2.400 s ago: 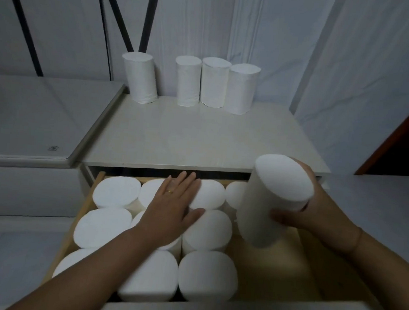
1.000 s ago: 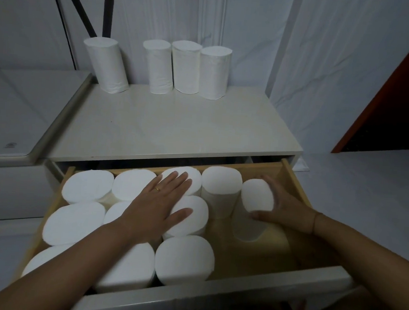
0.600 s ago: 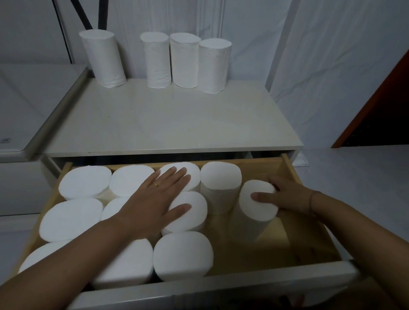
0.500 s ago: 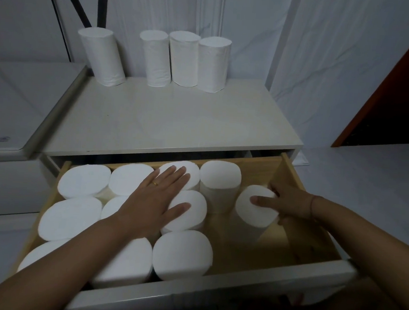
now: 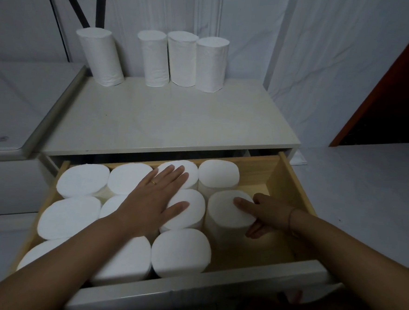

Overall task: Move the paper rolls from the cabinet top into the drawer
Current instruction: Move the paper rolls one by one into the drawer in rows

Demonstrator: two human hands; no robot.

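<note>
Roll (image 5: 221, 217), white and upright in drawer (image 5: 292, 182), clamped by right grip (image 5: 271, 211); left grip (image 5: 151, 204) spread flat

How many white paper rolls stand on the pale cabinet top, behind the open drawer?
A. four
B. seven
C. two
A: four upright white paper rolls stand along the back of the pale cabinet top, one apart at the left and three side by side.
</note>
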